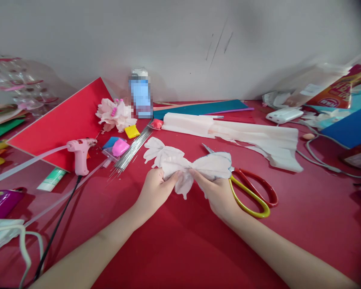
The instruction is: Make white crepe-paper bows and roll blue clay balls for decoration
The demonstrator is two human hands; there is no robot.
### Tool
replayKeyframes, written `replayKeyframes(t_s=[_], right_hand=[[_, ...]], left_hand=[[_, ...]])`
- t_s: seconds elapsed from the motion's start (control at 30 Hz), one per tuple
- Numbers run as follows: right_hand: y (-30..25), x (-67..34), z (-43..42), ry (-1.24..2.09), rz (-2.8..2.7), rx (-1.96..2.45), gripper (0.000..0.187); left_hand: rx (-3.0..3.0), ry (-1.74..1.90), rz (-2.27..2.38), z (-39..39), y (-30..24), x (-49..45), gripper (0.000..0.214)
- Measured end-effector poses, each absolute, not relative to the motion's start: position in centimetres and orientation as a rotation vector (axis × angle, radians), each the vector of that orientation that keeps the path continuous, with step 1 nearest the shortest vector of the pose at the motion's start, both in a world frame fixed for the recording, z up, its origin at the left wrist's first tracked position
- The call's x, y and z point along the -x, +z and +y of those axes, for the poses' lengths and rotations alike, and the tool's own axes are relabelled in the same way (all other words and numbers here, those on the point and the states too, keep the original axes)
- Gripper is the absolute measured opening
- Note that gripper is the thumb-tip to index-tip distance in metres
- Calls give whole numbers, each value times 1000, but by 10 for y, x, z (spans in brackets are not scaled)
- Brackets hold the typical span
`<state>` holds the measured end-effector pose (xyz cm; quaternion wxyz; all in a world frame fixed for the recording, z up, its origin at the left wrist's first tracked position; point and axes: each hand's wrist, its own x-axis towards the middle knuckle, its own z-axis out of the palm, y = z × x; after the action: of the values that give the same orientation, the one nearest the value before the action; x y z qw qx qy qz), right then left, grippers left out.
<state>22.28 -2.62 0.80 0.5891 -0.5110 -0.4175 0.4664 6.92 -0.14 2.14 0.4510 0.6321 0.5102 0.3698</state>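
Both hands pinch a pale pink crepe-paper butterfly cutout [214, 165] near its middle, thumbs close together on top. My left hand [157, 185] closes on its left wing, and my right hand [218, 192] on the part just right of the centre. A second pale paper cutout [154, 148] with scalloped edges lies behind my left hand. Beside and partly beneath my right hand rest scissors [255, 196] with one red and one yellow handle; their blade tip shows behind the cutout.
Cut crepe paper [252, 140] stretches across the back. Left of it are thin wires [135, 148], a pink glue gun [80, 154] with its black cord, a paper flower [116, 116] and a red board [63, 120]. A phone [140, 96] leans against the wall. Cables [319, 160] lie at right.
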Motion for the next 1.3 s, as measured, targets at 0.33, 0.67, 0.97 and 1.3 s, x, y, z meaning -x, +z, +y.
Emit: replayKeyframes(t_s=[0.33, 0.67, 0.97, 1.3], right_hand=[[9, -224, -26, 1090, -961, 1207, 15], [11, -223, -29, 1129, -1045, 1205, 16], [12, -222, -31, 1085, -1087, 1233, 13], [13, -220, -34, 1008, -1127, 1273, 12]], left_hand=[[-1544, 859, 1306, -7, 25, -69, 20], [-1373, 1039, 1274, -4, 29, -68, 24], [-1508, 1051, 1297, -4, 31, -63, 23], [-1491, 1081, 1281, -5, 34, -66, 24]])
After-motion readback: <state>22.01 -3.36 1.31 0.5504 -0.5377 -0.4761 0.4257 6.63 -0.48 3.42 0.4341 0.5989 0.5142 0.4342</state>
